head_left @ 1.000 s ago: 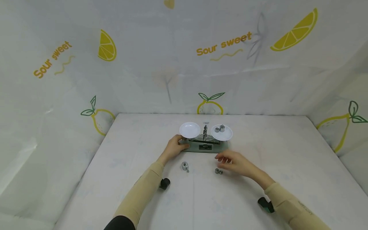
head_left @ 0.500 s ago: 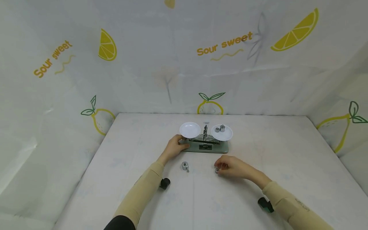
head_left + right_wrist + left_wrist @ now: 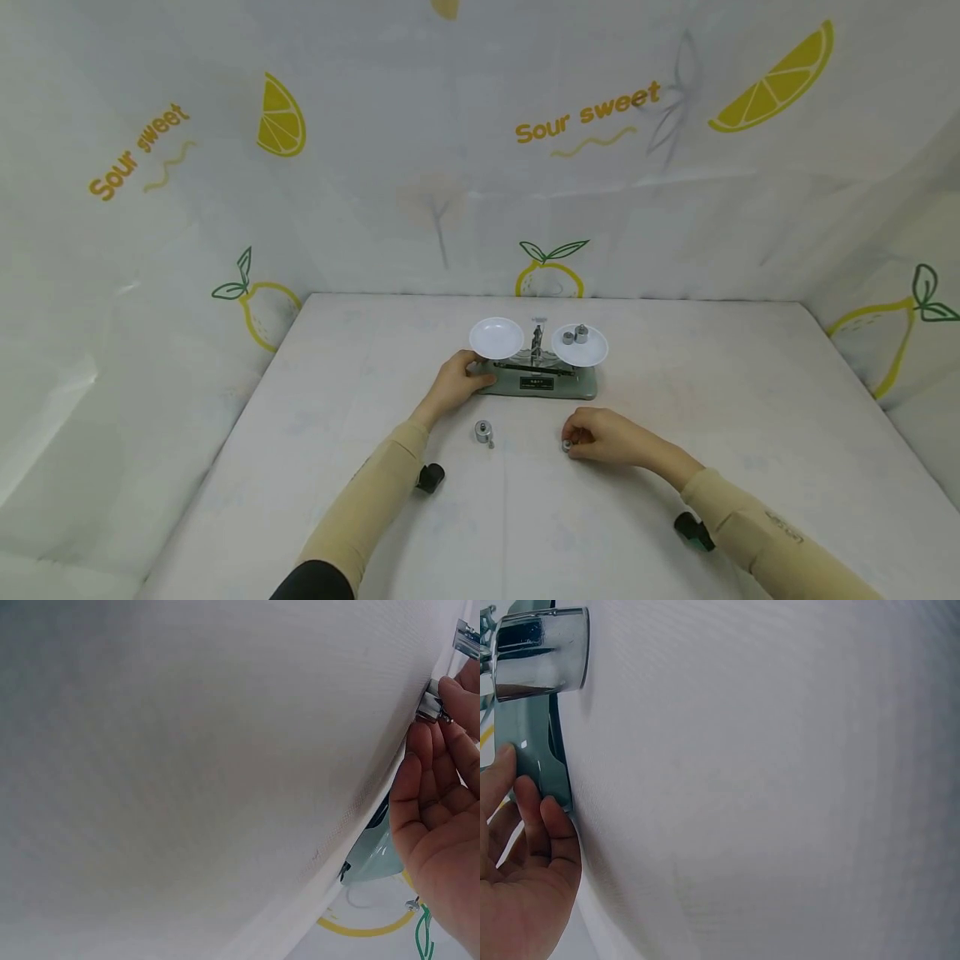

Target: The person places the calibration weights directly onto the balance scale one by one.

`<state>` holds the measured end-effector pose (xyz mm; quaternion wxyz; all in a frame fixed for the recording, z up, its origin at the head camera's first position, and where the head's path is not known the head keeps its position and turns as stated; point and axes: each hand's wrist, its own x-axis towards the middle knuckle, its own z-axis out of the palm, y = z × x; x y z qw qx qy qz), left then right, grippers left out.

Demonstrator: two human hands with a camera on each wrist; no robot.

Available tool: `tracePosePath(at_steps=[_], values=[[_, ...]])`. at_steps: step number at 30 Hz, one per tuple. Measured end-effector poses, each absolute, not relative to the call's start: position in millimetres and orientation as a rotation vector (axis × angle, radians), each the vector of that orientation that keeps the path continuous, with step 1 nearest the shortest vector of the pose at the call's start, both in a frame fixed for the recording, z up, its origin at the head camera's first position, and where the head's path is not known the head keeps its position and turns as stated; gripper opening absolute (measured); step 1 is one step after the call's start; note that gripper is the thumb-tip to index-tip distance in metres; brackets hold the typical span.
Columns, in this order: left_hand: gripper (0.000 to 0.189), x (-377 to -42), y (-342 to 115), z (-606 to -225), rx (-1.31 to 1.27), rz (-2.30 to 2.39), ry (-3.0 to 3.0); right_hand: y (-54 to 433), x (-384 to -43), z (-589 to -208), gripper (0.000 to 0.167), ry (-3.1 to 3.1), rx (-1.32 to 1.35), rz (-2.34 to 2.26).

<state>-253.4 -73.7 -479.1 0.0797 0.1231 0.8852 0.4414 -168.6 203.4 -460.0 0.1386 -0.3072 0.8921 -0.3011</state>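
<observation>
A balance scale with a grey-green base stands at the back of the table. My left hand grips the left end of its base; in the left wrist view, the fingers lie at the base's edge. My right hand, in front of the scale, pinches a small metal weight between thumb and fingertips, low at the tabletop. Part of that weight is hidden by the fingers. Two metal weights sit on the scale's right white pan. The left pan holds nothing.
A larger knobbed weight stands between the hands, with a tiny weight beside it. White sheeting with lemon prints rises behind the table. Dark wrist devices hang below both sleeves.
My right hand has come down toward the small weights in front of the scale, and its fingers have closed around one. The left hand stays on the base.
</observation>
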Motion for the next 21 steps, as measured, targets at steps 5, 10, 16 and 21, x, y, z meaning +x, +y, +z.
tracePosePath(at_steps=[5,10,16,21], values=[[0.042,-253,-73,-478,0.369,1.320,2.655,203,-169,-460,0.010,2.592,-0.903,-0.860],[0.042,-253,-73,-479,0.364,1.321,2.662,204,-169,-457,0.011,2.603,-0.889,-0.860],[0.042,-253,-73,-480,0.365,1.318,2.665,206,-169,-450,0.011,2.641,-0.829,-0.855],[0.043,-254,-74,-480,0.367,1.313,2.661,208,-170,-442,0.013,2.671,-0.812,-0.870]])
